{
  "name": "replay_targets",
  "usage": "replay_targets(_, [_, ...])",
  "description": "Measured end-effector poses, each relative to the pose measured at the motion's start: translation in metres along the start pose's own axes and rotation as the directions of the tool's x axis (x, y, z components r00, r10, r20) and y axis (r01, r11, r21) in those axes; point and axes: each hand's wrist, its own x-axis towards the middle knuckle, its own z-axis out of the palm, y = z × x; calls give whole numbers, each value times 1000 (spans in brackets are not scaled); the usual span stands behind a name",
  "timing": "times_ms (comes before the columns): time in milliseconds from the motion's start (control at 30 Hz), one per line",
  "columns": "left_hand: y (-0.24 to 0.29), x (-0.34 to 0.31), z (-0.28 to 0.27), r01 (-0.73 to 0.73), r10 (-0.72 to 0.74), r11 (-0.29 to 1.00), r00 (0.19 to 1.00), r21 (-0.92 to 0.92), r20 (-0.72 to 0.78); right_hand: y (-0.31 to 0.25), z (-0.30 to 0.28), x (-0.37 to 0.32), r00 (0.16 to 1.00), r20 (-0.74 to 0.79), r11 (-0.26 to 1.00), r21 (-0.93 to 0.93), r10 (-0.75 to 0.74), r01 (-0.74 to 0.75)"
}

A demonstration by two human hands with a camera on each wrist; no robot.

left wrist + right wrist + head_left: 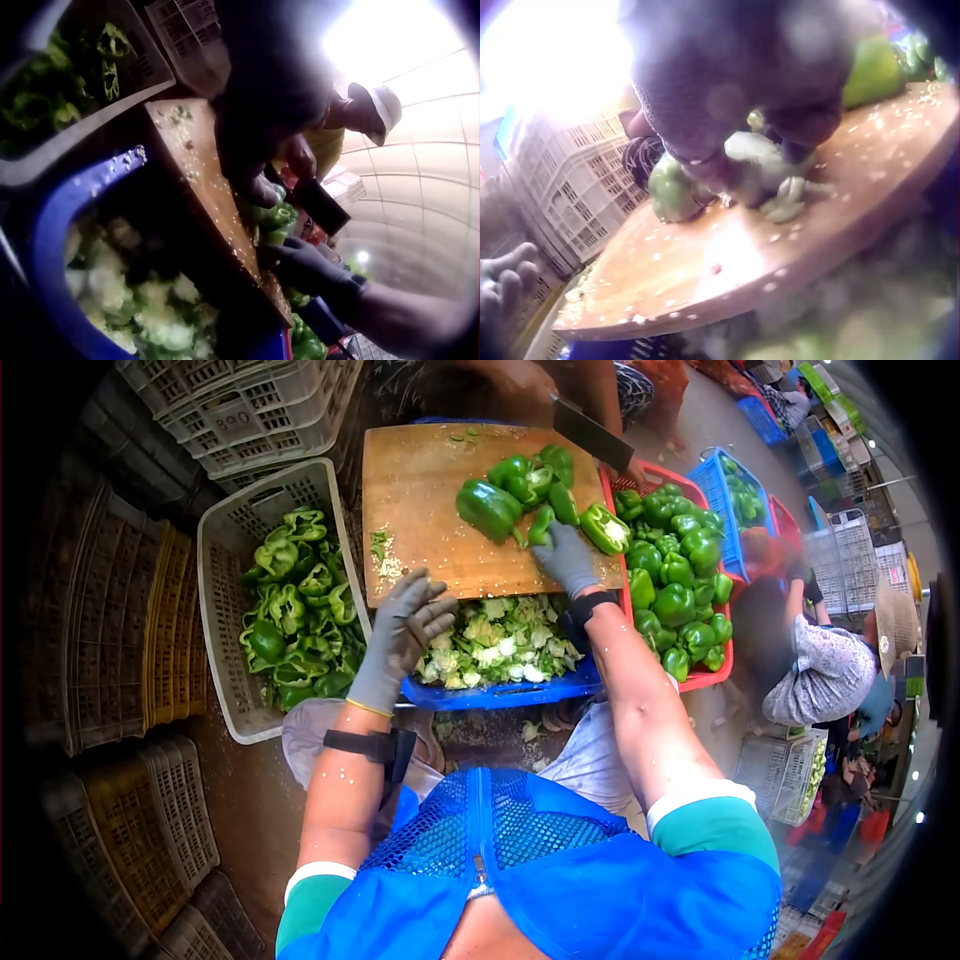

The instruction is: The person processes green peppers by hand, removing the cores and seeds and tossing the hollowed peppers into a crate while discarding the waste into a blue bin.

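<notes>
A green pepper piece point(541, 525) lies at the tips of the gloved right hand point(568, 560), just above the cutting board point(420, 510); thumb and fingers pinch it, though in the right wrist view the dark, blurred glove hides much of its outline. A cut pepper half point(605, 530) sits just right of these fingers, its pale core exposed; a whole pepper point(489, 510) lies to their left. The gloved left hand point(405, 630) is held at the board's near left corner, its fingers loosely bent, slightly apart and holding nothing; in the left wrist view it is a dark silhouette. Between and below both hands' fingers, a blue tub point(480, 698) contains pale trimmings point(500, 650), partly covered by the board. Left of the left fingers stands a grey crate point(225, 630) of opened peppers; right of the right fingers, a red crate point(728, 660) of whole ones. Beyond the right fingers, a second person, cut off by the head view's upper edge, holds a broad knife point(592, 435). Stacked crates point(270, 435), far beyond the left fingers, bear a marking apparently reading "890".
</notes>
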Motion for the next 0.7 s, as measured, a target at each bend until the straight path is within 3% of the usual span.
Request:
replay_targets(67, [-14, 8, 1, 102, -103, 992, 995, 69, 14, -7, 4, -9, 978, 208, 995, 92, 5, -24])
replay_targets(133, [-26, 13, 13, 209, -198, 970, 975, 122, -99, -51, -18, -42, 931, 364, 882, 439, 1, -172])
replay_targets(200, [-28, 11, 26, 318, -321, 946, 946, 60, 46, -95, -27, -82, 939, 270, 831, 555, -211, 27])
replay_targets(233, [-35, 10, 38, 206, -209, 976, 977, 68, 41, -104, -20, -100, 936, 212, 891, 420, -279, 170])
replay_targets(267, [-45, 14, 34, 186, -192, 979, 979, 87, 65, -109, -14, -114, 922, 168, 917, 266, -349, 298])
replay_targets(333, [-61, 24, 23, 139, -153, 983, 981, 122, 115, -121, -31, -121, 930, 289, 970, 152, -228, 191])
replay_targets(400, [-45, 21, 24, 45, -28, 994, 987, 103, -161, -125, -38, -130, 926, 345, 984, 141, -153, 110])
replay_targets(467, [-15, 34, 3, -208, 130, 964, 913, -166, -387, -123, -40, -147, 923, 363, 971, 236, -127, 40])
replay_targets(533, [27, 34, -17, -488, 372, 799, 861, -353, -347, -98, -54, -138, 875, 449, 961, 270, -181, 60])
replay_targets(567, [38, 27, -15, -498, 407, 728, 867, -471, -288, -79, -64, -125, 848, 486, 954, 291, -211, 70])
replay_targets(600, [37, 22, -11, -423, 337, 760, 905, -493, -258, -49, -70, -97, 888, 410, 974, 173, -209, 149])
replay_targets(633, [31, 16, -4, -347, 266, 786, 937, -512, -226, -8, -58, -79, 977, 102, 981, 81, -185, 177])
replay_targets(700, [17, 11, 7, -214, 187, 872, 977, -440, -104, 27, -85, -27, 1000, 10, 985, -171, 23, -21])
